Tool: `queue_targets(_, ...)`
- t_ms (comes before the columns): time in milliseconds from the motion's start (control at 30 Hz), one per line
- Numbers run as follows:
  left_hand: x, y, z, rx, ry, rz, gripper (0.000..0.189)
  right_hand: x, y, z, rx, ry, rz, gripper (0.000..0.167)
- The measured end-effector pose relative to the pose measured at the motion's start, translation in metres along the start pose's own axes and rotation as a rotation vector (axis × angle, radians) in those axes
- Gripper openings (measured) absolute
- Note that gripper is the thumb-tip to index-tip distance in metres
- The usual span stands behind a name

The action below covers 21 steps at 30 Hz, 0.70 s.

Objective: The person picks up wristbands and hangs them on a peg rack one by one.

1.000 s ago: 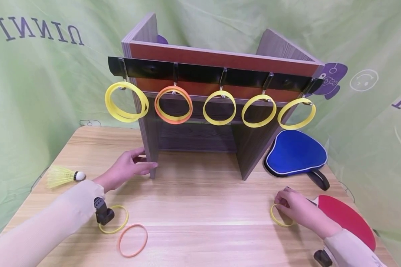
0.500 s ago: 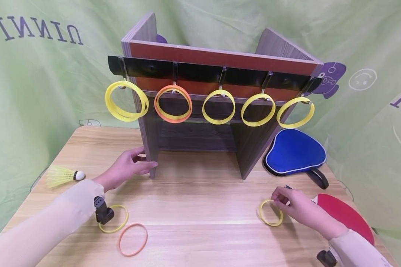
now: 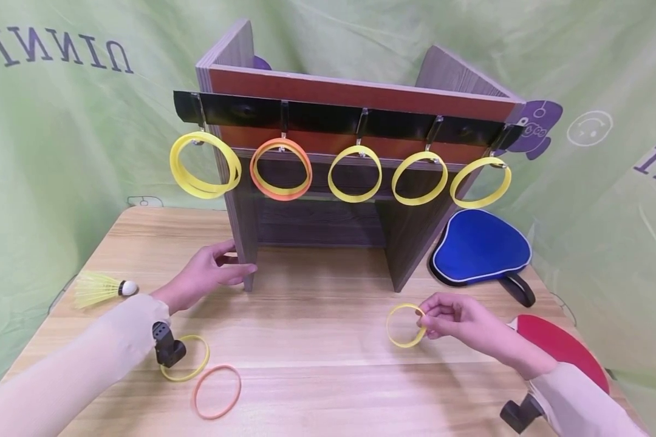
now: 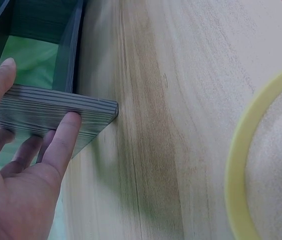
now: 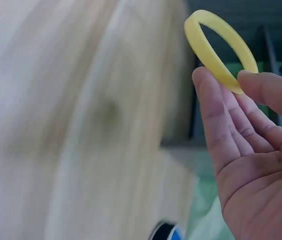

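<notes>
My right hand point(image 3: 459, 318) pinches a yellow ring point(image 3: 406, 346) between thumb and fingertips, above the table. In the right wrist view the same yellow ring point(image 5: 208, 50) stands tilted over the fingertips. At the left, my left hand point(image 3: 210, 273) grips the front edge of the wooden shelf's side panel point(image 3: 242, 224). The left wrist view shows thumb and fingers on opposite sides of that panel point(image 4: 46, 107). Along the shelf's black hook rail point(image 3: 322, 118) hang yellow rings point(image 3: 355, 199) and an orange ring point(image 3: 281, 195), with two rings together on the leftmost hook.
Another yellow ring point(image 3: 183, 379) and an orange ring point(image 3: 214, 417) lie on the table near the left sleeve. A shuttlecock point(image 3: 101, 289) rests at the left. Right of the shelf are a blue paddle case point(image 3: 481, 246) and a red table tennis paddle point(image 3: 563, 349).
My right hand has lifted the yellow ring off the table and carried it left and toward the shelf. The left hand has stayed on the side panel.
</notes>
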State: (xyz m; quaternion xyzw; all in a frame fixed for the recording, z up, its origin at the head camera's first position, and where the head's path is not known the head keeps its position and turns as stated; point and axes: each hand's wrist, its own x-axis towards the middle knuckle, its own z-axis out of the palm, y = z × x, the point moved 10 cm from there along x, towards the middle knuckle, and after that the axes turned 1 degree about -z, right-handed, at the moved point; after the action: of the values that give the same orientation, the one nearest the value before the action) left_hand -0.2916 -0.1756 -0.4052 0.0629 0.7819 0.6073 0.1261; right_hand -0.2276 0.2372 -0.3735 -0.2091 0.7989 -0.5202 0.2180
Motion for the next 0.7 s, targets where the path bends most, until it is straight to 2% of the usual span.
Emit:
queue_targets(233,-0.001,0.002,0.001,-0.001,-0.004,0.009,0.069,0.019,-0.049,0.009,0.137,0.019,-0.073,0.037)
queue_targets(467,-0.002,0.003,0.0,0.007,0.002,0.021,0.068,0.03,-0.106,0.003,0.184,0.153,-0.15,0.016)
queue_targets(567,-0.002,0.003,0.0,0.006,0.005,0.019,0.068,0.032,-0.132,0.0,0.203,0.216,-0.207,0.013)
queue_targets(700,-0.001,0.002,-0.001,0.004,0.005,0.021,0.068,0.034,-0.162,-0.004,0.309,0.266,-0.295,0.013)
